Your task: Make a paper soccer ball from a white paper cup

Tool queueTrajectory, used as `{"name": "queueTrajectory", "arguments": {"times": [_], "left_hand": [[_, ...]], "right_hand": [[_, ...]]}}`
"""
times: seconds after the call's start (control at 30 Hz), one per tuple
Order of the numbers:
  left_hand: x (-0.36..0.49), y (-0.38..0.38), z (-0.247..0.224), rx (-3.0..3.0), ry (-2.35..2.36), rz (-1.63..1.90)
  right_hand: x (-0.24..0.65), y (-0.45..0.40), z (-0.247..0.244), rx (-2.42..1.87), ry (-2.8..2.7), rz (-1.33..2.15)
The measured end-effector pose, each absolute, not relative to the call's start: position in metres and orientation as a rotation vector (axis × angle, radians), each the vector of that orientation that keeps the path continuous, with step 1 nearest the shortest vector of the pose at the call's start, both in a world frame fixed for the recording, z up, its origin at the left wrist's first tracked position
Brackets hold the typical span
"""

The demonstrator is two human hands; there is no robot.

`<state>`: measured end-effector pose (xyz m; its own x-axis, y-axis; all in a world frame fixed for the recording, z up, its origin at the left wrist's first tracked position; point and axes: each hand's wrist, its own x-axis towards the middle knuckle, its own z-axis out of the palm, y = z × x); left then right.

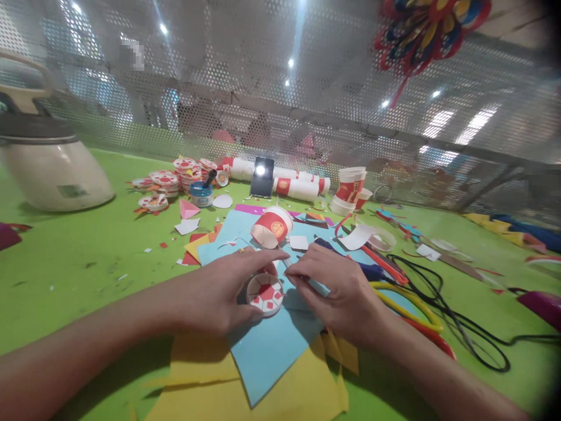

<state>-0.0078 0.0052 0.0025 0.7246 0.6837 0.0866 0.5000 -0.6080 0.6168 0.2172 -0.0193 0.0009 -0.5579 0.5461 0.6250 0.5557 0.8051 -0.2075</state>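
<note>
Patterned disc [265, 296], red markings done, sits gripped by the left hand [217, 286] above blue paper [272, 354], the right hand's [337, 286] fingers pinching apparently a slim pale item [286, 261]; further trimming, as on the stacked discs [164, 179], seems left.

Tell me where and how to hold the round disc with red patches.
Grip the disc by its rim, coming from the left as the left hand does, thumb at the near edge, fingers toward the far side. It is round and shallow, patterned face up, so an edge hold should leave that face open to the right hand, which pinches a slim pale object.
</note>
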Motion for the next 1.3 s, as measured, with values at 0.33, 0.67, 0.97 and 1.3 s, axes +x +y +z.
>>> {"name": "queueTrajectory", "arguments": {"times": [0.33,0.67,0.97,1.3], "left_hand": [[-0.011,0.009,0.0,2.339,0.858,0.449],[-0.005,0.016,-0.001,2.221,1.069,0.53],[-0.004,0.008,0.0,2.425,0.996,0.472],[0.001,0.006,-0.002,2.47,0.997,0.45]], "right_hand": [[0.221,-0.016,-0.006,-0.841,-2.411,-0.113],[0.217,-0.016,-0.012,-0.862,-2.469,-0.174],[0.212,-0.011,-0.018,-0.836,-2.51,-0.239],[0.206,-0.015,-0.012,-0.877,-2.576,-0.377]]}}
